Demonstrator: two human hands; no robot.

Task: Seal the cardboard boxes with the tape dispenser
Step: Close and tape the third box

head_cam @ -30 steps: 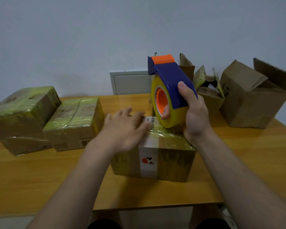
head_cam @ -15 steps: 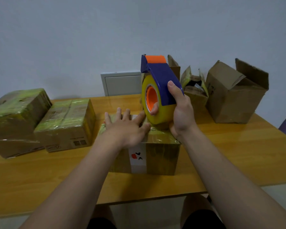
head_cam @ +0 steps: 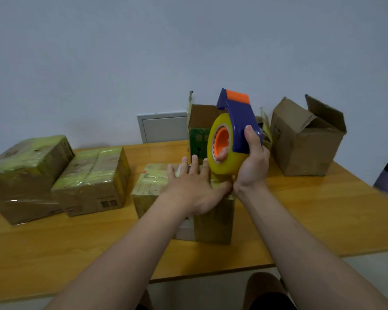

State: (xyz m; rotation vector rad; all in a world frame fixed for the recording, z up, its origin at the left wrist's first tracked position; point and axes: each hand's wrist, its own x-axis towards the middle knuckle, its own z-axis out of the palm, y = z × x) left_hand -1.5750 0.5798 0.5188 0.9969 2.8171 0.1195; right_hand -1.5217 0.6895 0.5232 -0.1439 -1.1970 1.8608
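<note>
A taped cardboard box (head_cam: 151, 189) stands in the middle of the wooden table (head_cam: 323, 215). My left hand (head_cam: 195, 186) lies flat on its top with straight, spread fingers. My right hand (head_cam: 252, 166) grips a blue and orange tape dispenser (head_cam: 238, 121) with a yellowish tape roll (head_cam: 222, 163). It holds the dispenser upright over the box's far right top edge, thumb on the blue frame and fingers through the orange core.
Two boxes wrapped in tape (head_cam: 25, 175) (head_cam: 92, 180) sit at the left of the table. Behind the dispenser stands an open box (head_cam: 199, 128) with raised flaps, and another open box (head_cam: 305, 139) stands at the back right. A white wall panel (head_cam: 162, 127) is behind.
The view has swung to the left, so the boxes sit further right in frame. My left hand has slid toward the right side of the box top, next to the dispenser.
</note>
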